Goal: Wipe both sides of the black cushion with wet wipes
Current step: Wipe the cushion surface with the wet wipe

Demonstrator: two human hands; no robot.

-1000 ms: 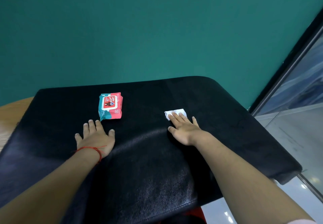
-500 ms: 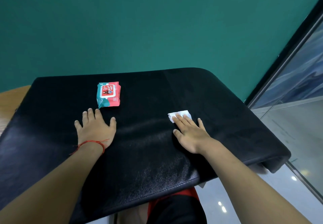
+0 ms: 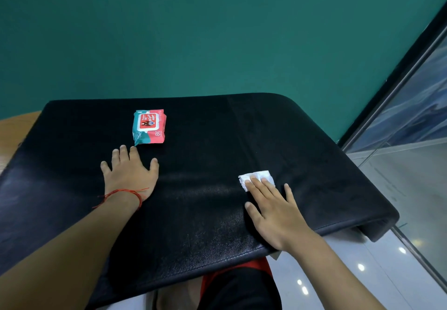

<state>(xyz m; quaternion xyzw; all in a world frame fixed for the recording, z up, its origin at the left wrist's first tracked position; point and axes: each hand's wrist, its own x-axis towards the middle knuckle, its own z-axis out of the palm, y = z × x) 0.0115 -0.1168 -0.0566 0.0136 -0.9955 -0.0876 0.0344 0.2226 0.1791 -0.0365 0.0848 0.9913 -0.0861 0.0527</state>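
The black cushion (image 3: 205, 154), broad, leathery and faintly glossy with rounded corners, lies flat before the person, with a wooden bench (image 3: 14, 128) showing at its left. The right hand (image 3: 275, 215) presses a folded white wet wipe (image 3: 257, 176) onto it with straight fingers (image 3: 260, 186). The left hand (image 3: 129, 174) rests flat, holding nothing, just beside the wipes pack (image 3: 149, 126).

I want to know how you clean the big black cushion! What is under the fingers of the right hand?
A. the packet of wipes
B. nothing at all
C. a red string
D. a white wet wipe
D: the right hand lies flat on the black cushion with its straight fingers pressing a white wet wipe, while the packet of wipes lies apart, by the left hand.
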